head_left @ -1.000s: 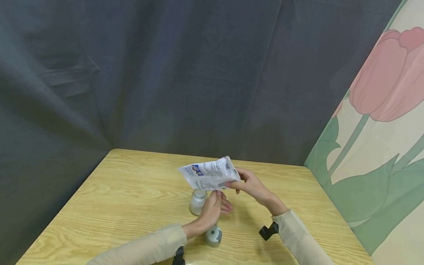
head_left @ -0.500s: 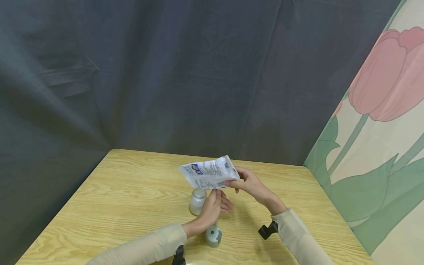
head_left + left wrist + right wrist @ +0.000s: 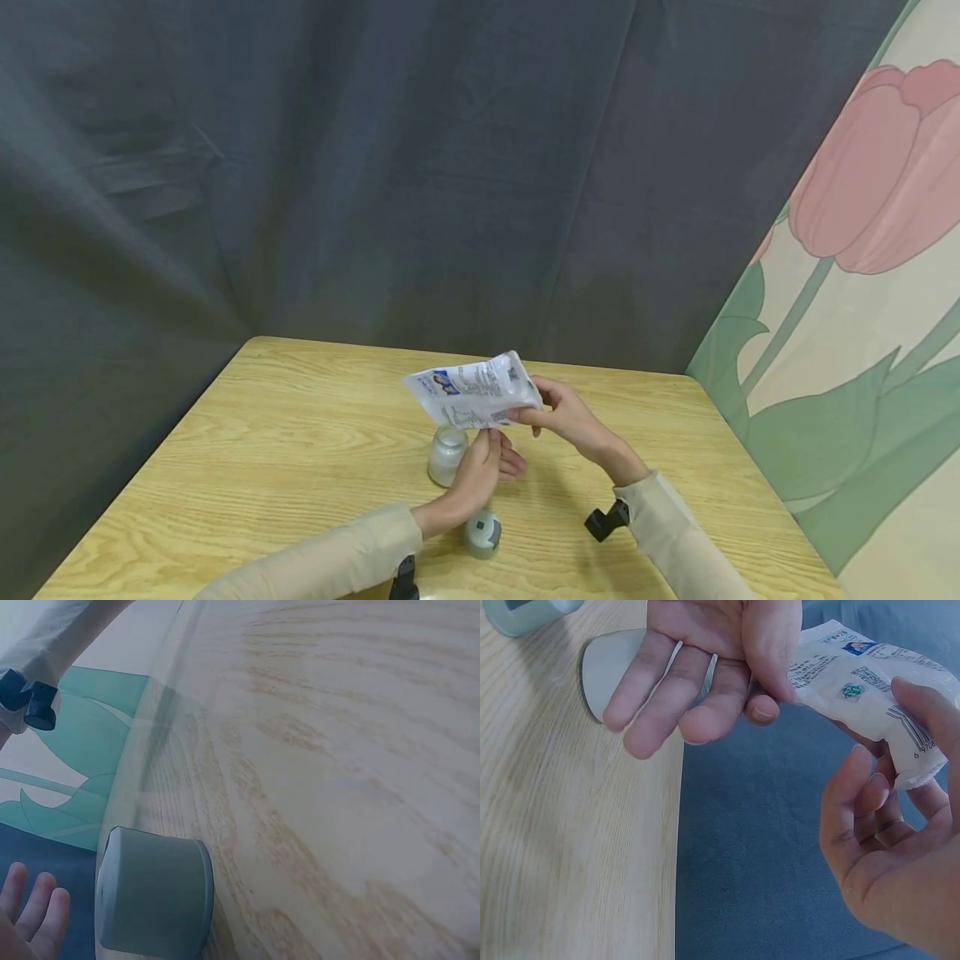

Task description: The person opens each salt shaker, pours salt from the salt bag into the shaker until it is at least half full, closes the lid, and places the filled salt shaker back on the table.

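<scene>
My right hand point(image 3: 573, 421) grips the right end of a white printed plastic packet point(image 3: 476, 392), thumb on top and fingers beneath. With thumb and index finger, my left hand point(image 3: 705, 667) pinches the packet's lower edge, while its other fingers stretch out straight. The packet slants above a clear glass jar point(image 3: 447, 460) with white contents, its far-left end reaching past the jar mouth. That jar stands upright on the table, just left of the left hand. Nearer to me, below the left wrist, is a short grey-green cap-like cylinder point(image 3: 154, 892).
A light wooden table point(image 3: 300, 433) carries everything. Dark grey cloth point(image 3: 412, 183) hangs behind its far edge. On the right, a tulip-patterned curtain point(image 3: 847, 367) borders the table. A black wrist camera point(image 3: 607, 522) sticks out below the right sleeve.
</scene>
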Demonstrator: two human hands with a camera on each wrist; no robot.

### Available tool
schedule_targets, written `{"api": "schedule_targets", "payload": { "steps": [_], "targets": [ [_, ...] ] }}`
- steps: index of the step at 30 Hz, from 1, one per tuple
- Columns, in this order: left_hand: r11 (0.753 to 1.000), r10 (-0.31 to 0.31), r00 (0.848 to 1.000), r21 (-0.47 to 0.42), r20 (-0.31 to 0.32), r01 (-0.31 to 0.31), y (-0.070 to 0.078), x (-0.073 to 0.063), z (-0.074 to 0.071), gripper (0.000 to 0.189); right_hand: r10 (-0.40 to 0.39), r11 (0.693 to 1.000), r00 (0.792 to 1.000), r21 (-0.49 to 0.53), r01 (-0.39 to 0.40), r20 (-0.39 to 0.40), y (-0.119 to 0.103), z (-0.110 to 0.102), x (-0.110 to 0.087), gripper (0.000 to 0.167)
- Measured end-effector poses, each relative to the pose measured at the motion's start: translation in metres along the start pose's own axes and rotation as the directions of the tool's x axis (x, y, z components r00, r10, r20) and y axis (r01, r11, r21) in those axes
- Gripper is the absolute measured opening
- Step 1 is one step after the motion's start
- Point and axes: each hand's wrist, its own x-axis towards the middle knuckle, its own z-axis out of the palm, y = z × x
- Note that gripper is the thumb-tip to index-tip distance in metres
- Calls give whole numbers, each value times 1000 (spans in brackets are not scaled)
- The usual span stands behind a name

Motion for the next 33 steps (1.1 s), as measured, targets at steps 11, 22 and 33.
{"api": "schedule_targets", "payload": {
  "steps": [11,22,33],
  "targets": [
    [998,22,1000,-59,22,-21,23,-14,-1,32,4,1000,1000,2,-4,11,0,1,1,40],
    [1000,8,1000,-2,9,-8,-8,-6,-1,34,-6,1000,1000,4,5,15,1,3,2,37],
    [999,19,1000,-50,13,-18,-11,-7,-3,36,6,1000,1000,4,-6,20,1,5,3,35]
  ]
}}
